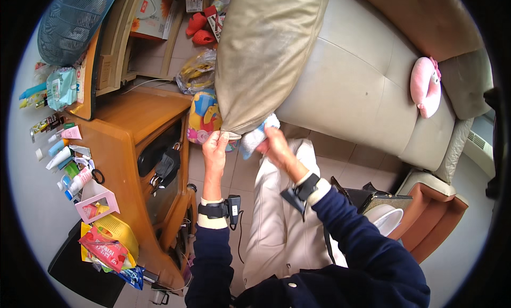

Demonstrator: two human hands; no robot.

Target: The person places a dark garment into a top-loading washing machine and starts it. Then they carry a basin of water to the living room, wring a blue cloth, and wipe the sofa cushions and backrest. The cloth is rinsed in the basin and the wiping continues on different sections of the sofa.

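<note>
My left hand point(214, 149) pinches the near corner of a beige leather-like cushion point(263, 48) and draws it into a point. In my right hand point(278, 145) is a fluffy white and blue cloth point(254, 139), bunched up. The cloth lies right at the cushion's lower edge, just right of the pinched corner. I cannot tell whether it presses on the leather. Beside the cushion runs the seat of a beige sofa point(343, 76), with a small dark mark on it. Both wrists wear black straps with small devices.
Left stands a wooden cabinet point(147, 112) crowded with bottles and tubes. A colourful cartoon-print item point(201, 116) and a plastic bag point(196, 72) sit between it and the cushion. A pink neck pillow point(424, 87) rests on the sofa. At right are a white basin point(384, 219) and a brown stool-like seat point(433, 216).
</note>
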